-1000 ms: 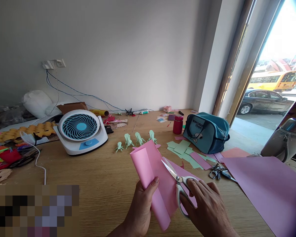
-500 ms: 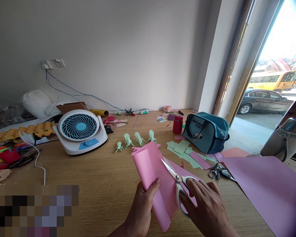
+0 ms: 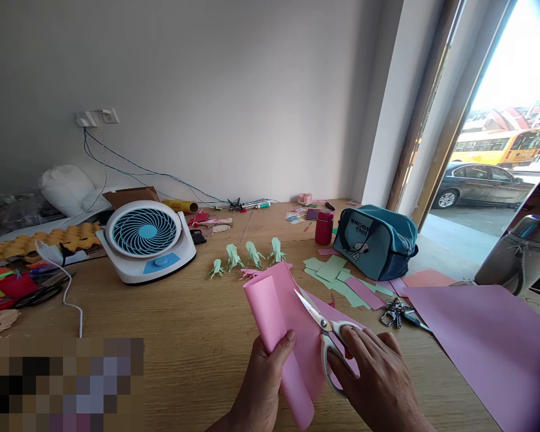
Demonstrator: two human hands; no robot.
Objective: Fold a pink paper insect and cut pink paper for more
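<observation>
Now, left hand (image 3: 263,384) grips pink paper (image 3: 267,312), right hand (image 3: 380,372) scissors (image 3: 325,326); blue bag (image 3: 380,246), contents hidden.

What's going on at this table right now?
A person's left hand grips a curled piece of pink paper, thumb on top. The right hand holds scissors with their blades at the paper; whether they are biting into it is hard to tell. Four green paper figures stand beyond the hands, and green paper pieces lie beside the blue bag.
</observation>
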